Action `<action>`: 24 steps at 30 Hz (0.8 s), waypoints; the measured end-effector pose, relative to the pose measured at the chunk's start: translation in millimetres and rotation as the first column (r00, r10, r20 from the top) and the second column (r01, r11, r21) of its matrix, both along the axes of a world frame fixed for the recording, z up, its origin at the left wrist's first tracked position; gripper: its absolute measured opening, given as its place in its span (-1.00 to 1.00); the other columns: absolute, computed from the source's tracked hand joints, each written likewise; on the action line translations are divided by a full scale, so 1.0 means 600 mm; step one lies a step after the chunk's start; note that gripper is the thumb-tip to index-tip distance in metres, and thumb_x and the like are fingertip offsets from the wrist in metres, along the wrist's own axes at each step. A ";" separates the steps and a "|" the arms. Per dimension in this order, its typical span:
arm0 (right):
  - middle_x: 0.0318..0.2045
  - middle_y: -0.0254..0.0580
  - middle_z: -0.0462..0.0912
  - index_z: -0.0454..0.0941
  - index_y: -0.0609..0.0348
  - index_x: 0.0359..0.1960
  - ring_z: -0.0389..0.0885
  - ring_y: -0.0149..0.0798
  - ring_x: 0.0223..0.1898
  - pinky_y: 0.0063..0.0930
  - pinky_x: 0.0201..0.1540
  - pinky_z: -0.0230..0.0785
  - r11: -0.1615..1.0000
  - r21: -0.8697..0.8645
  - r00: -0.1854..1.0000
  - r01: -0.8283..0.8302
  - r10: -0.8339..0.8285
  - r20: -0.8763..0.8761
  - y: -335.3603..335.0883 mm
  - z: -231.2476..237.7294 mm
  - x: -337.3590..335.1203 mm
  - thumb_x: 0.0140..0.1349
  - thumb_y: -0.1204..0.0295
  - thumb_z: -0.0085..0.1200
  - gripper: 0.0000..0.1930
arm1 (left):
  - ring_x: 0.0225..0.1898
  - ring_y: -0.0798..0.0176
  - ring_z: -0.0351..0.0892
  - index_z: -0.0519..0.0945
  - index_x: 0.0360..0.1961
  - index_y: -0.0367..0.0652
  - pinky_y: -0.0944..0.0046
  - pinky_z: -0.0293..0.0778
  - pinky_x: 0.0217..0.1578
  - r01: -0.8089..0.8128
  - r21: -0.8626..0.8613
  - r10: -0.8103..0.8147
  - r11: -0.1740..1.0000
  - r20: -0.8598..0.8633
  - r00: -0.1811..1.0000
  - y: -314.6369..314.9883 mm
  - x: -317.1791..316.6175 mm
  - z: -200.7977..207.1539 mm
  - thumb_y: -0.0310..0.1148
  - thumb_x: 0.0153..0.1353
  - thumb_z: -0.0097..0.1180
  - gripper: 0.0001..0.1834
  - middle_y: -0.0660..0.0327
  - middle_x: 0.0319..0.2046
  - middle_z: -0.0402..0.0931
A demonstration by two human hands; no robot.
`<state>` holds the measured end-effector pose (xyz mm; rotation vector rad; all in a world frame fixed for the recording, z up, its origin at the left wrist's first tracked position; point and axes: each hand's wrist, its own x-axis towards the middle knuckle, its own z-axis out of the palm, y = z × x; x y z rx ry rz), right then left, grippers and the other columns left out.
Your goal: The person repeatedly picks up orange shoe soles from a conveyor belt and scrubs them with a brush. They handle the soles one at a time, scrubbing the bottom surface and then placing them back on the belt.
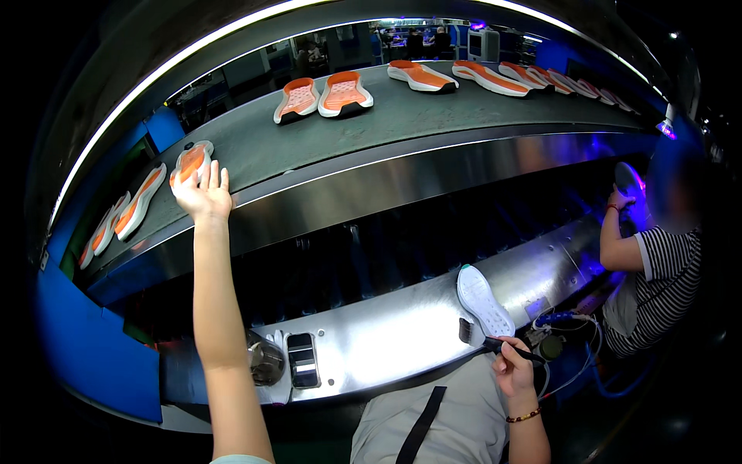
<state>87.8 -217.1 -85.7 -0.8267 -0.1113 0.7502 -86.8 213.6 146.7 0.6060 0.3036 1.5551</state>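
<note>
Orange-and-white sole (192,159) sits at my left hand (204,195), upper left, grip I can't tell; lower right, my right hand (515,374) clamps a black-handled brush (492,343).

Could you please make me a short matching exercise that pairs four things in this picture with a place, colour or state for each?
1. Left hand
2. Brush
3. White sole
4. Co-worker's shirt

A. On the metal ledge
B. Striped dark and light
C. At an orange sole on the belt
D. Held in the right hand

Pairs: 1-C, 2-D, 3-A, 4-B
</note>
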 end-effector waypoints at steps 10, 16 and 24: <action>-0.42 -0.14 0.51 0.41 0.22 -0.37 0.29 -0.49 -0.71 -0.69 -0.66 0.14 0.997 -0.075 0.994 0.002 -0.010 -0.106 0.021 -0.010 0.001 0.03 0.55 -0.08 -0.89 | 0.17 -0.16 -0.18 0.08 0.12 0.00 0.15 -0.02 0.10 0.139 0.582 0.594 0.801 -0.746 -0.300 0.058 0.210 0.056 -0.31 -0.29 0.01 -0.20 0.06 0.18 -0.18; -0.49 -0.18 0.51 0.41 0.25 -0.37 0.28 -0.47 -0.72 -0.67 -0.66 0.13 0.990 -0.136 0.985 0.047 -0.068 -0.156 0.003 -0.042 -0.003 0.03 0.55 -0.09 -0.89 | -0.11 0.15 0.38 0.50 -0.28 -0.06 0.09 0.21 -0.06 0.369 0.467 0.595 0.803 -0.652 -0.470 0.065 0.226 0.041 -0.23 -0.12 -0.02 -0.68 0.03 -0.22 0.43; -0.47 -0.17 0.50 0.41 0.26 -0.36 0.30 -0.47 -0.70 -0.68 -0.68 0.08 0.995 -0.102 0.977 -0.002 -0.020 -0.213 0.031 -0.053 0.009 0.03 0.55 -0.10 -0.88 | 0.14 0.13 0.03 0.11 0.10 0.00 -0.02 0.04 0.04 0.426 0.492 0.632 0.759 -0.400 -0.664 0.086 0.234 0.034 -0.25 -0.11 -0.02 -0.33 0.11 0.15 -0.06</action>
